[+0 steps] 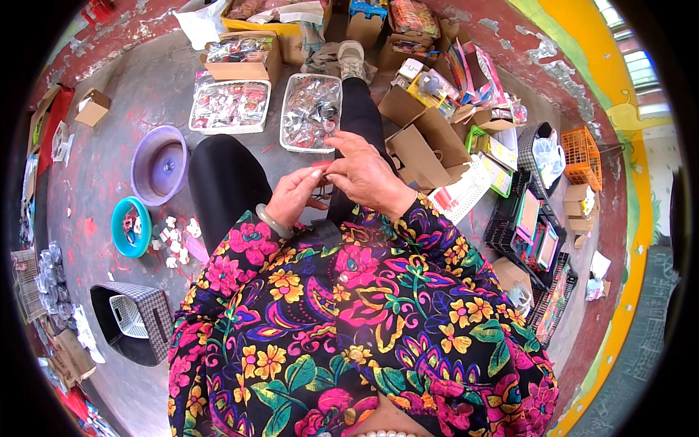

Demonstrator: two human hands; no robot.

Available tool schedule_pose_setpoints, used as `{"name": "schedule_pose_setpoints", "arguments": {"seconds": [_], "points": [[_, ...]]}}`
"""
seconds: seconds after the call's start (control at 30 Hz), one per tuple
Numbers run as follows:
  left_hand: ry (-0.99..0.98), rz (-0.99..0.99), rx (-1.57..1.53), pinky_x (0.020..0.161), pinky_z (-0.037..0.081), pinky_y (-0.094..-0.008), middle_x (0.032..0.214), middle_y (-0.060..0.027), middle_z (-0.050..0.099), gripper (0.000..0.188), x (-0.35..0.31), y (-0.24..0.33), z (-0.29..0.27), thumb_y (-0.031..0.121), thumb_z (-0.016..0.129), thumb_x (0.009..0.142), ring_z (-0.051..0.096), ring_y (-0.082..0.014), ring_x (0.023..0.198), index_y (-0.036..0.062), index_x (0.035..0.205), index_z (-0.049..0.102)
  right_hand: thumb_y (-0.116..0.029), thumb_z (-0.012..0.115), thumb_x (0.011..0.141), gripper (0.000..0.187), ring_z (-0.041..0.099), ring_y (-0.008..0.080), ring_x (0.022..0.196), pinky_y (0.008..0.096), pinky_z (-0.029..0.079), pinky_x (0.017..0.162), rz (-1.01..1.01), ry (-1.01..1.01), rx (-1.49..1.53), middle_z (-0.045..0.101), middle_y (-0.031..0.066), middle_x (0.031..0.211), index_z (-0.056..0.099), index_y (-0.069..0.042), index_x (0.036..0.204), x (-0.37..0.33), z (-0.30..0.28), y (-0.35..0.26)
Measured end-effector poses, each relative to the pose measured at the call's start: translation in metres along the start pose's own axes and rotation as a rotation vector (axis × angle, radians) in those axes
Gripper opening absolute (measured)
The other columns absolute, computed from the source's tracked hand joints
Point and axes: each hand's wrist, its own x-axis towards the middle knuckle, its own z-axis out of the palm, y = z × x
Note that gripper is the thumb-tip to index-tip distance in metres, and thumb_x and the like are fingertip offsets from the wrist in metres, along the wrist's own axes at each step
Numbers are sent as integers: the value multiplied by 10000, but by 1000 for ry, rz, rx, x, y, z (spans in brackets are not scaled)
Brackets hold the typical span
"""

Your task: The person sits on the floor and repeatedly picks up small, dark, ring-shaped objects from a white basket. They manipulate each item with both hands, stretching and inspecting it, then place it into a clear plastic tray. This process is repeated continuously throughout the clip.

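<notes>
Grey paint-stained floor (pixel 109 167) surrounds the seated person, whose left hand (pixel 295 195) and right hand (pixel 364 171) pinch a small red strip (pixel 325 166) above the lap, its length running left to right.

We see a grey concrete floor (pixel 109 167) smeared with red paint, and we take the round purple basin (pixel 160 166) on it as our landmark. Far to the right of the basin, beyond brown cardboard boxes (pixel 422 138) and an orange crate (pixel 581 156), a wall painted in yellow and green bands (pixel 619 95) curves past, with a bright window (pixel 632 62) at its top. Just below the basin sits a teal bowl (pixel 131 227), and lower still a checked bin (pixel 135 320); daylight falls evenly.
</notes>
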Motion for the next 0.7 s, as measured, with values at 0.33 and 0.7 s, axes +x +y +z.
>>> {"name": "schedule_pose_setpoints", "arguments": {"seconds": [0.33, 0.7], "points": [[-24, 94, 133, 557, 534, -236, 1053, -71, 580, 346, -1, -7, 0, 216, 414, 950, 568, -143, 959, 27, 1231, 483, -186, 589, 728, 191, 473, 335, 1117, 416, 393, 915, 195, -152, -228, 545, 145, 1164, 690, -51, 818, 10, -6, -17], [82, 100, -224, 602, 542, -259, 1189, -119, 529, 386, 1, 7, -9, 266, 405, 949, 571, -222, 1003, 11, 1235, 444, -141, 674, 747, 318, 571, 133, 867, 244, 457, 731, 371, 108, 431, 596, 65, 1017, 598, -43, 1040, 3, -11, -6]]}}
